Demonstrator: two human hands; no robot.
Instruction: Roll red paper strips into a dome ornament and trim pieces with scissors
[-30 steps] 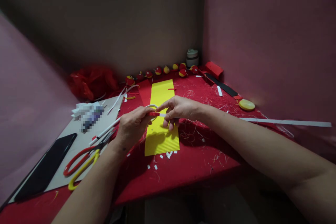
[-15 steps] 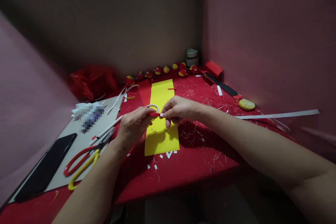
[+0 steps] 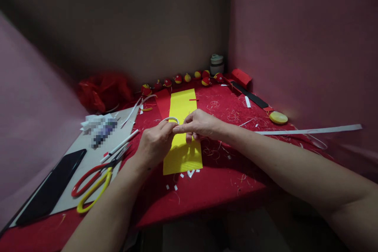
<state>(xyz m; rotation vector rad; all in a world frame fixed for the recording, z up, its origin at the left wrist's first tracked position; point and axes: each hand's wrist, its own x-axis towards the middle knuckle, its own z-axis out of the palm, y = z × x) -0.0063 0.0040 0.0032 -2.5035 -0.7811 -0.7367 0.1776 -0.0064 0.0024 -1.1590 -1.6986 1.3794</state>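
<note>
Over a yellow corrugated sheet (image 3: pixel 183 161), my two hands meet at the fingertips. My left hand (image 3: pixel 156 141) is closed in a pinch, and a thin curled white strip (image 3: pixel 169 118) arches out above its fingers. My right hand (image 3: pixel 196 126) presses its thumb and index finger against the left fingertips; its other fingers curl below. Whatever lies between the pressed fingertips is hidden. A small red strip (image 3: pixel 193 100) rests on the upper part of the yellow sheet, and a red sheet (image 3: pixel 162 102) lies beside it.
Scissors (image 3: pixel 91 181), a white pen (image 3: pixel 119 145) and a black phone (image 3: pixel 50 189) lie on a grey board at left. Several red-and-yellow balls (image 3: pixel 178 79) line the back. White scraps (image 3: pixel 190 173), threads, a long white strip (image 3: pixel 310 129) and a yellow round lid (image 3: pixel 278 117) lie on the red cloth.
My right fingertips have moved left onto my left fingers. The short red corrugated strip with a white end, seen between my hands before, is now covered by the fingers.
</note>
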